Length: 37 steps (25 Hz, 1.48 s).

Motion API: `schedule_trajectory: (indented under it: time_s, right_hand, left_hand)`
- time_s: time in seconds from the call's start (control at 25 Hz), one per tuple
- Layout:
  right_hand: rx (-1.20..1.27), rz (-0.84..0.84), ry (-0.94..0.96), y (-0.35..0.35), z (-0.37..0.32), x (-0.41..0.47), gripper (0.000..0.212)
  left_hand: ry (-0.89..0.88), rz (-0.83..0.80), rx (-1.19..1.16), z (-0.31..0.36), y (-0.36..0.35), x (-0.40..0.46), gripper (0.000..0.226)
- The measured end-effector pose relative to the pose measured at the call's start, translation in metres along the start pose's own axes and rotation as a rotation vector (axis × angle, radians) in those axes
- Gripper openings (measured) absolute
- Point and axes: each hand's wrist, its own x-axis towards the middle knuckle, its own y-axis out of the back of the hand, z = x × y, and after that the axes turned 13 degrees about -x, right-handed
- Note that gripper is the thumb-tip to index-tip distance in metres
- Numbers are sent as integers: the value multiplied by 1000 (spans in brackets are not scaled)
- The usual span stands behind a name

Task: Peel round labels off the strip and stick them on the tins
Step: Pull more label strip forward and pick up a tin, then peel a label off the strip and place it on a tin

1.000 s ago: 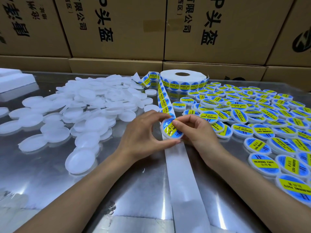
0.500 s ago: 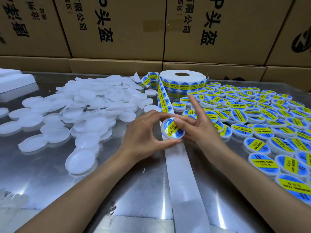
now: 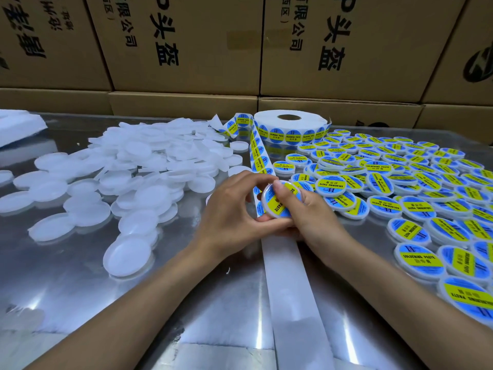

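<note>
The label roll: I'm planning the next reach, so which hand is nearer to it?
Right, slightly. The roll lies beyond both hands; the right hand is almost straight below it, the left hand further left. Both hold one tin.

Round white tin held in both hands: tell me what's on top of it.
The round white tin carries a blue-and-yellow round label; the right hand thumb presses it, hiding part. The left hand grips the rim.

Bright overhead light; white glare streaks on steel table point(image 3: 80, 289); wide-angle bowing at edges; sharp focus.
</note>
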Motion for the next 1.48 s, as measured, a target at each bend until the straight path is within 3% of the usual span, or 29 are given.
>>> schedule_trajectory:
  time_s: [0.2, 0.4, 0.56, 0.68, 0.88, 0.96, 1.04, 1.12, 1.24, 1.36, 1.48]
  right_hand:
    - [46, 88, -123, 0, 1, 3, 53]
    - [197, 128, -221, 4, -1, 5, 54]
    - [-135, 146, -81, 11, -2, 6, 33]
    - [-205, 225, 18, 18, 2, 9, 26]
    - [-297, 528, -65, 48, 15, 23, 17]
    - [-398, 575, -128, 59, 23, 27, 31]
    - [-560, 587, -166, 64, 31, 28, 52]
    - [-729, 593, -151, 64, 35, 27, 57]
    - [-796, 595, -4, 61, 31, 23, 41]
    - [-824, 460, 210, 46, 22, 17, 13]
    - [-920, 319, 327, 27, 18, 13, 9]
  left_hand:
    - [3, -3, -17, 2, -1, 0, 56]
    - [-2, -18, 21, -1, 0, -1, 60]
    - [52, 10, 34, -12, 4, 2, 59]
    - [100, -64, 78, -21, 4, 0, 66]
    - [320, -155, 315, -48, 12, -6, 65]
    - [426, -214, 417, -56, 15, -7, 64]
    - [474, -251, 441, -58, 15, -9, 63]
    - [476, -264, 439, -58, 15, -9, 64]
    - [446, -234, 423, -54, 15, -7, 57]
    - [398, -171, 367, -48, 13, -6, 53]
    - [325, -278, 296, -43, 9, -4, 65]
